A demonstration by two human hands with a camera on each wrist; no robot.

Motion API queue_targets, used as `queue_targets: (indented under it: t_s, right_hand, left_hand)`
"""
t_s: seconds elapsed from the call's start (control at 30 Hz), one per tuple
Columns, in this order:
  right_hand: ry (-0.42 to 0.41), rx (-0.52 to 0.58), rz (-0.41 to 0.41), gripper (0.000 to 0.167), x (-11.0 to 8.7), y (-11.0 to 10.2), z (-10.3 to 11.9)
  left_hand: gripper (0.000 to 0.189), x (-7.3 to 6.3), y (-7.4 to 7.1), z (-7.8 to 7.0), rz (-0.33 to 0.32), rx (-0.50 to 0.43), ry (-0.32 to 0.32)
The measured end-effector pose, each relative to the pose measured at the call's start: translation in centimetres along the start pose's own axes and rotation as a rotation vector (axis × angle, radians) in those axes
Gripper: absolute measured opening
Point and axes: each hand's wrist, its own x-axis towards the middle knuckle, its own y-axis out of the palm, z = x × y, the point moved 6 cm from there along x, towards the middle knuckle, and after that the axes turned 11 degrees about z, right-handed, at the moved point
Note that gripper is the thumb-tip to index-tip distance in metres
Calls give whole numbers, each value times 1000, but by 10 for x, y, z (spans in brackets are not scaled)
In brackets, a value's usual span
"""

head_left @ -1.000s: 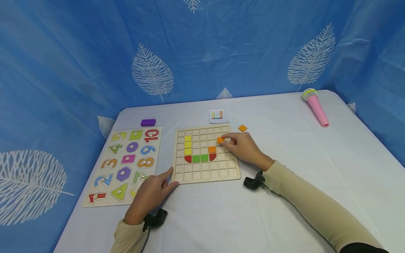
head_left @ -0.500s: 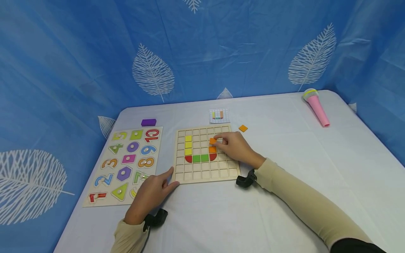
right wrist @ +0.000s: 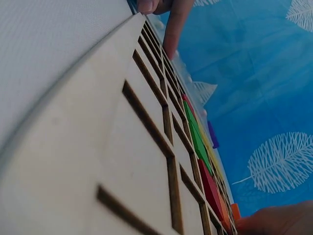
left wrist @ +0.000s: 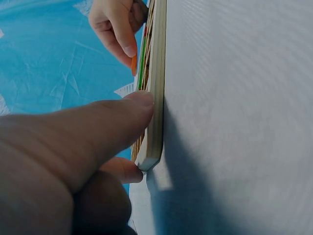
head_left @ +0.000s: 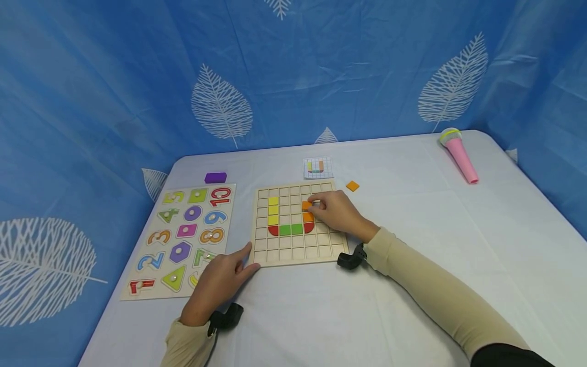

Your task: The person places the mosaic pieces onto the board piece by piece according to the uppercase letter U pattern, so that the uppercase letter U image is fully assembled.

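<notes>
My right hand pinches an orange square tile between thumb and fingertips, over the wooden grid board. Right below it on the board lies another orange tile, in line with a red rounded tile. Two green tiles, a second red tile and a yellow column fill other cells. At the near left corner, my left hand touches the board's edges with an outstretched thumb and index finger; the left wrist view shows the thumb on the edge.
A loose orange tile and a pattern card lie beyond the board. To the left is a number-and-shape puzzle, with a purple block behind it. A pink toy microphone lies far right.
My right hand has carried the orange tile leftward, from the right part of the grid to the cell above the placed orange tile. The left hand has stayed at the corner.
</notes>
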Motion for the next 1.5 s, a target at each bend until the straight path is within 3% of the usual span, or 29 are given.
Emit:
queue_targets:
  t_s: [0.8,1.27,1.5]
  right_hand:
    - [19,-39,11,27,1,4,-1]
    - [-22,44,-74,27,-5,-1,-2]
    - [-42,52,-153,25,-17,-12,-11]
  left_hand:
    - [63,0,1,0,3,3,-9]
    - [63,0,1,1,1,-2,-11]
    - [63,1,2,1,3,1,-12]
